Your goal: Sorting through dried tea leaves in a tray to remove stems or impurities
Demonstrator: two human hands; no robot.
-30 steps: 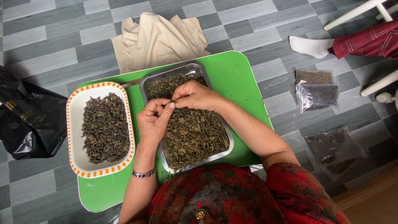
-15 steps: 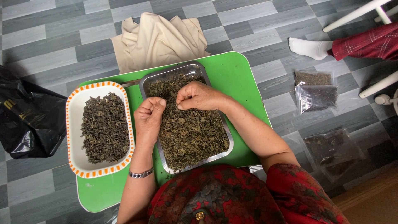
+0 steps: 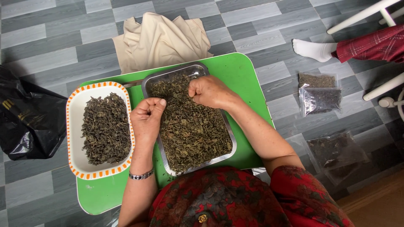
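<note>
A person sits at a small green table (image 3: 248,80) and sorts dried green leaves (image 3: 193,130), seen from above. The leaves fill a rectangular metal tray (image 3: 148,82) in the middle of the table. The right hand (image 3: 210,90) rests on the far end of the tray, fingers curled down into the leaves, pinching among them. The left hand (image 3: 146,117) hovers over the tray's left edge, closed in a loose fist with the thumb on top; what it holds cannot be seen. Left of the tray stands a white dish with an orange-patterned rim (image 3: 75,138), heaped with darker leaves. Beyond the tray lies a beige cloth (image 3: 162,40). To sort well, it seems best to pinch lightly, spread the pile thin, and keep both heaps separate.
</note>
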